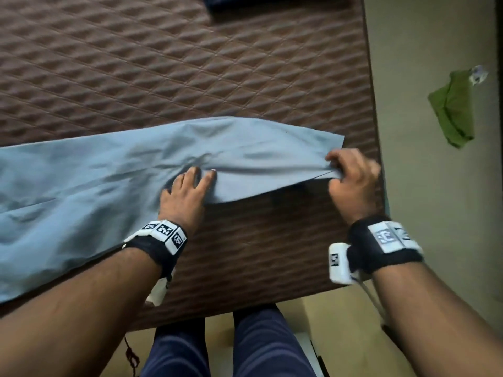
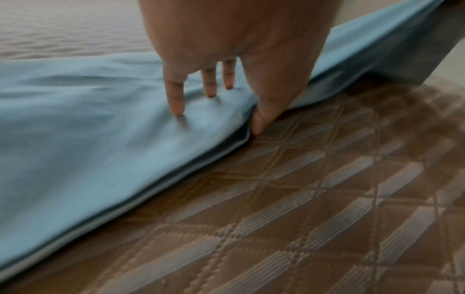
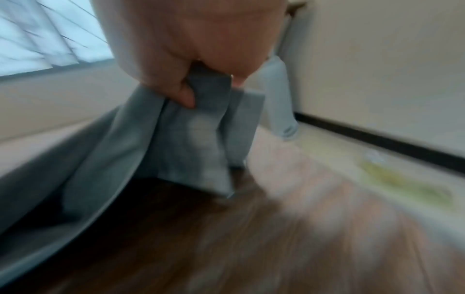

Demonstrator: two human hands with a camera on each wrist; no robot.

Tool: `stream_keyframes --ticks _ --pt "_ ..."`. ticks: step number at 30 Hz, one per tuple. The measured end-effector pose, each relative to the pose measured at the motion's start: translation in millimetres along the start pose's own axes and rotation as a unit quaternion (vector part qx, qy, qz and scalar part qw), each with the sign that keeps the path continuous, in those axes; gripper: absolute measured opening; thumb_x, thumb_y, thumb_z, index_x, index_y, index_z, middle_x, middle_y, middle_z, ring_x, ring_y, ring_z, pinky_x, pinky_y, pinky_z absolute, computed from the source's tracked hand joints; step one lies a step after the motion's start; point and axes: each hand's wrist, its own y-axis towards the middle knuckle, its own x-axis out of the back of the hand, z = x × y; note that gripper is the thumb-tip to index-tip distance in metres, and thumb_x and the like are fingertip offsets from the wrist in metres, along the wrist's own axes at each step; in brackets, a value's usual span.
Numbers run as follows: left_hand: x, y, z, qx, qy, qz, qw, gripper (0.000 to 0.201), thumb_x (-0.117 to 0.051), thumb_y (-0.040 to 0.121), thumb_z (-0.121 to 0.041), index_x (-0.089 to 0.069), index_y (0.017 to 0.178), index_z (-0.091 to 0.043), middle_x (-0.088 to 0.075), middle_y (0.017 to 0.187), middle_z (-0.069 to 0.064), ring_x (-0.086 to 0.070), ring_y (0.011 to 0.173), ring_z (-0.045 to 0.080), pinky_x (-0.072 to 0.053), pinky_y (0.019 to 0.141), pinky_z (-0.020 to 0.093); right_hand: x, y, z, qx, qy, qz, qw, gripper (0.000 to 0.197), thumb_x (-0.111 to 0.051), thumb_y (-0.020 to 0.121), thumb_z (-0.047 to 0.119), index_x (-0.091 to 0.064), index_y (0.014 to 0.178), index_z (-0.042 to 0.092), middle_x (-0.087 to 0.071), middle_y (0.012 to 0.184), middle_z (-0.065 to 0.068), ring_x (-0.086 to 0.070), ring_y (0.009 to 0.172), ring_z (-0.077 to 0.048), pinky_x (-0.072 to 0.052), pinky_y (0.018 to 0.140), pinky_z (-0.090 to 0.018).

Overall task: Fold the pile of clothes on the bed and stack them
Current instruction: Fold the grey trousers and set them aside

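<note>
A long light-blue garment [image 1: 109, 180] lies across the brown quilted bed [image 1: 190, 63], running off the left edge. My left hand [image 1: 190, 186] rests on its middle with fingers spread and straight, pressing the cloth down; the left wrist view shows the fingertips [image 2: 178, 107] on the blue garment [image 2: 88, 129] and the thumb at its near edge. My right hand [image 1: 351, 172] pinches the garment's right end and holds it a little above the bed. In the blurred right wrist view the thumb and fingers [image 3: 186, 97] are curled round a bunch of the blue cloth [image 3: 191, 139].
A dark blue folded item [image 1: 245, 4] sits at the bed's far edge. A green cloth [image 1: 454, 110] lies on the floor to the right of the bed. The bed's right edge [image 1: 375, 118] runs close to my right hand. My legs stand at the near edge.
</note>
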Motion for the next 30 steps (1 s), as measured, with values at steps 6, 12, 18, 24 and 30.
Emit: stream_keyframes --ticks 6,12,18,24,30 --pt "1 -17 -4 -0.041 0.03 0.014 0.999 0.093 -0.052 0.088 -0.008 0.005 0.156 -0.036 -0.004 0.164 0.006 -0.013 0.15 0.029 -0.033 0.111 0.052 61 12 -1 0.221 -0.21 -0.036 0.952 0.022 -0.081 0.074 0.008 -0.073 0.09 0.02 -0.062 0.09 -0.004 -0.048 0.094 -0.026 -0.024 0.082 -0.039" --pt "-42 -33 -6 -0.097 0.032 -0.065 0.993 0.078 -0.058 0.073 -0.048 -0.037 0.147 -0.031 -0.033 0.156 0.011 -0.026 0.143 0.034 -0.016 0.11 0.065 25 -50 -61 -0.096 -0.228 0.198 0.949 0.036 -0.083 0.072 0.017 -0.073 0.107 0.02 -0.061 0.111 -0.009 -0.055 0.107 -0.035 -0.039 0.089 -0.05" --pt "-65 -5 -28 -0.156 0.004 -0.171 0.973 0.07 -0.067 0.084 -0.047 -0.038 0.145 -0.03 -0.033 0.157 0.01 -0.021 0.145 0.031 -0.008 0.113 0.055 -9 -27 -68 -0.222 -0.03 0.072 0.972 0.046 -0.075 0.083 0.016 -0.062 0.127 0.008 -0.055 0.124 -0.019 -0.052 0.117 -0.036 -0.039 0.101 -0.036" --pt "-98 11 -19 -0.16 0.02 -0.214 0.963 0.065 -0.034 0.092 -0.059 -0.033 0.151 -0.031 -0.031 0.16 0.006 -0.023 0.148 0.031 -0.006 0.118 0.056 -32 14 -84 -0.199 -0.005 0.019 0.98 0.081 -0.074 0.077 0.014 -0.037 0.147 0.027 -0.052 0.138 -0.003 -0.044 0.127 -0.026 -0.034 0.104 -0.043" --pt "-106 14 -17 -0.162 0.034 -0.258 0.952 0.066 -0.034 0.092 -0.058 -0.031 0.152 -0.031 -0.031 0.16 0.008 -0.018 0.151 0.028 -0.011 0.117 0.059 -30 46 -93 -0.046 0.017 -0.107 0.993 0.017 -0.058 0.077 0.001 -0.072 0.086 0.003 -0.06 0.092 -0.012 -0.056 0.087 -0.028 -0.045 0.077 -0.035"
